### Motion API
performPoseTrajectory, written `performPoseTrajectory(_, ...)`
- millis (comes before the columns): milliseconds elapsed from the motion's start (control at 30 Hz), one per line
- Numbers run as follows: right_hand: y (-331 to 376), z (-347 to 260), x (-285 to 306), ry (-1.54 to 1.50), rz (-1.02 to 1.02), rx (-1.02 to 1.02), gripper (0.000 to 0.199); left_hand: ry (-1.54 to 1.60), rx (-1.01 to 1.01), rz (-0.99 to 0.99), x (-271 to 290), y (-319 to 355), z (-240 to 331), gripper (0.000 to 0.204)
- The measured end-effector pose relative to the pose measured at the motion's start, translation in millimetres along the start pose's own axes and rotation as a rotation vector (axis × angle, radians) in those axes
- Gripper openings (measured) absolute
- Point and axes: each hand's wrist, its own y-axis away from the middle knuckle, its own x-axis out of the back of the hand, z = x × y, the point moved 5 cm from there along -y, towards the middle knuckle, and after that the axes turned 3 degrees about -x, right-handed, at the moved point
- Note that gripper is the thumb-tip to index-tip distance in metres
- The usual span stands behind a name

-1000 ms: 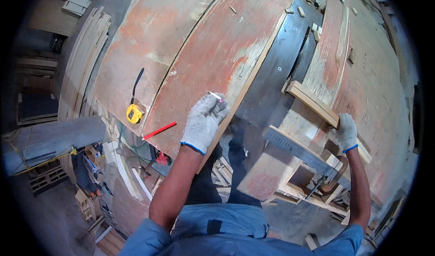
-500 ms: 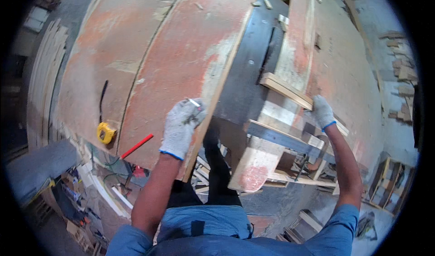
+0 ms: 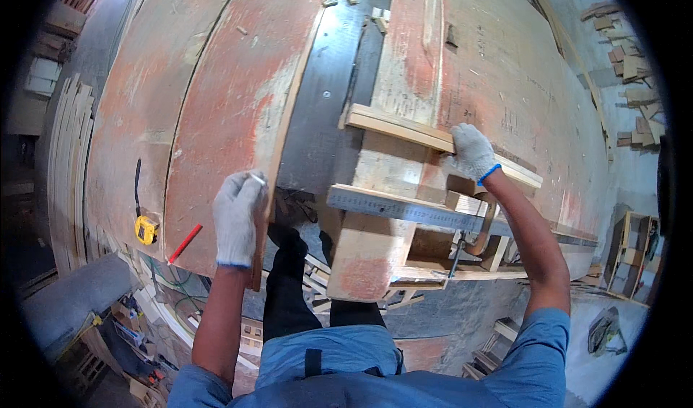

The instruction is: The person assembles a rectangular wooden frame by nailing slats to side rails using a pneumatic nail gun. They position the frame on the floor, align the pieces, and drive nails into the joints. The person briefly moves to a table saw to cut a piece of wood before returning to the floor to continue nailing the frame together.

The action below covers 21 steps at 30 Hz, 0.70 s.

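My left hand (image 3: 240,219), in a pale knit glove with a blue cuff, is closed at the edge of a red-stained board. A short white stick (image 3: 258,180) is pinched in its fingers. My right hand (image 3: 473,150), gloved alike, is closed round the near-right part of stacked wooden strips (image 3: 401,129) that lie across a pale plank. Its palm side and some fingers are hidden. Below the strips, a metal-faced straight bar (image 3: 404,207) with ruler marks crosses the plank, and a clamp (image 3: 482,229) stands beside it under my right forearm.
A yellow tape measure (image 3: 146,230) and a red pencil-like stick (image 3: 185,243) lie at the board's near left edge. A dark metal panel (image 3: 317,112) with a long slot runs between the boards. Wood offcuts (image 3: 637,69) lie on the floor at right.
My view has shifted, so the bench and both hands appear further left. The right hand stays at the strips, and the left still pinches the white stick by the board's edge.
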Motion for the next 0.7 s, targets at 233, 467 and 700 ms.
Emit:
performPoseTrajectory(233, 8.1, -0.8, 8.8, -0.057, 0.013, -0.044, 0.055, -0.343, -0.766, -0.205, -81.9, 130.5, 133.1, 0.012)
performPoseTrajectory(467, -2.1, -1.2, 3.1, -0.123, 0.08, -0.004, 0.052, -0.279, -1.126, -0.387, -114.8, 198.7, 186.1, 0.01)
performPoseTrajectory(700, 5.9, 5.1, -1.9, -0.097, 0.102, 0.004, 0.053, -0.265, -1.24, -0.399, -116.0, 210.1, 188.5, 0.015)
